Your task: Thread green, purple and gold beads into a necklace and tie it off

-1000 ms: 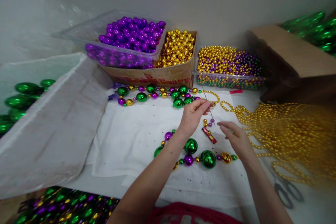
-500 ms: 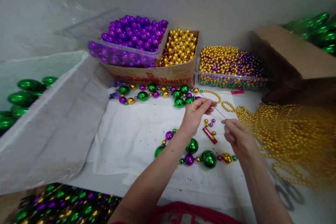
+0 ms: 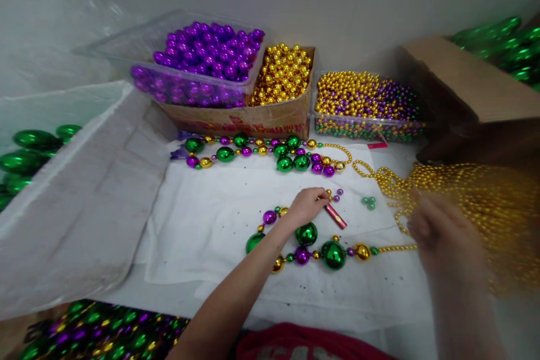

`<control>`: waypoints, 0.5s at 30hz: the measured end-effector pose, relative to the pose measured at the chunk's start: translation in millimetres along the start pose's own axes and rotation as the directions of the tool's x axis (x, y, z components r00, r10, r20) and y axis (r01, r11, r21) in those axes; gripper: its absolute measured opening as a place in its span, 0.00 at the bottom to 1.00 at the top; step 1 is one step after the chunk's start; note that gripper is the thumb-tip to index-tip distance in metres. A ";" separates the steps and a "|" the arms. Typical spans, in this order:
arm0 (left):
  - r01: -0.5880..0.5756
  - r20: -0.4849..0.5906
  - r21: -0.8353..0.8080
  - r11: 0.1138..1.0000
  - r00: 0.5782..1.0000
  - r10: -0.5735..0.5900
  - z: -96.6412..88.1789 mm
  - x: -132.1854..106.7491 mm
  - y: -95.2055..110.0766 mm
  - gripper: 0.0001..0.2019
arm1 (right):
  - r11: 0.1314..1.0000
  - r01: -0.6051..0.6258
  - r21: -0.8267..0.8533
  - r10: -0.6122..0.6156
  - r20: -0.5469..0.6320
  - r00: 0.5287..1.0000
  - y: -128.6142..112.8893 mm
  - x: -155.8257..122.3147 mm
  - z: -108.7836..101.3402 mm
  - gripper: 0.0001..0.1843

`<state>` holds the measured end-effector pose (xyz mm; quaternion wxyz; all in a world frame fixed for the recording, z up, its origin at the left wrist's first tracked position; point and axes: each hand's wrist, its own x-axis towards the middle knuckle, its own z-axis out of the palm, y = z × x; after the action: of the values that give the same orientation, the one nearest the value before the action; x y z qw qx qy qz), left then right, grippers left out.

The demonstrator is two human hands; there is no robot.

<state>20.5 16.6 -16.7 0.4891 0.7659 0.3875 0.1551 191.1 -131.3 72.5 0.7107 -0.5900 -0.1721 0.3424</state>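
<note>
My left hand [image 3: 310, 205] is closed, its fingertips pinched over several small gold and purple beads [image 3: 337, 198] and the upper end of a red lighter [image 3: 336, 217]. Whatever sits between those fingers is hidden. My right hand [image 3: 441, 230], smeared by motion, looks curled closed in front of the heap of gold bead strands [image 3: 472, 197]; its contents cannot be made out. A faint thread runs across the cloth toward it. Below lies a large bead necklace [image 3: 333, 255] of green, purple and gold balls, partly behind my left forearm, with a gold strand [image 3: 396, 248] leading right.
A second necklace [image 3: 225, 154] lies along the back. Behind it stand a clear bin of purple balls [image 3: 253, 80], a cardboard box [image 3: 228, 121] with gold balls, and a bin of small mixed beads [image 3: 367, 124]. Green beads [image 3: 368, 202] rest on the white cloth [image 3: 202, 225].
My left hand has come down from the back necklace to the small beads by the lighter. My right hand has swung right, away from the left; the thin needle-like line between them is gone.
</note>
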 end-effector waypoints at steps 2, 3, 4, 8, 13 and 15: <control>-0.022 0.039 0.029 0.999 0.999 0.021 2.8 0.5 3.0 0.07 | 1.000 -0.028 -0.008 0.028 0.005 1.000 7.2 3.3 -3.7 0.13; -0.043 0.072 0.051 0.998 0.997 0.039 4.7 -0.3 3.8 0.07 | 0.999 -0.038 -0.007 0.038 0.002 0.999 10.2 4.5 -5.2 0.14; -0.078 0.108 0.090 0.993 0.992 0.069 6.7 -1.8 4.0 0.08 | 0.999 -0.048 -0.004 0.048 -0.004 0.999 12.2 5.3 -6.4 0.14; -0.243 0.233 0.298 0.923 0.956 0.177 13.3 -10.7 0.5 0.15 | 0.999 -0.025 0.033 0.026 -0.017 1.000 7.2 6.6 -7.0 0.13; -0.231 0.236 0.508 0.830 0.964 0.124 14.2 -20.4 0.3 0.15 | 0.990 0.101 0.095 -0.100 -0.020 0.995 -13.0 8.5 -5.5 0.12; -0.191 0.204 0.585 0.788 0.975 0.086 14.6 -21.6 2.1 0.12 | 0.993 0.108 0.056 -0.106 -0.027 0.994 -15.3 8.7 -5.7 0.11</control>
<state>16.4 -9.1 -18.7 0.2385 0.9179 0.3171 -0.0046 205.3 -130.5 84.4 0.7466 -0.5635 -0.1850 0.3014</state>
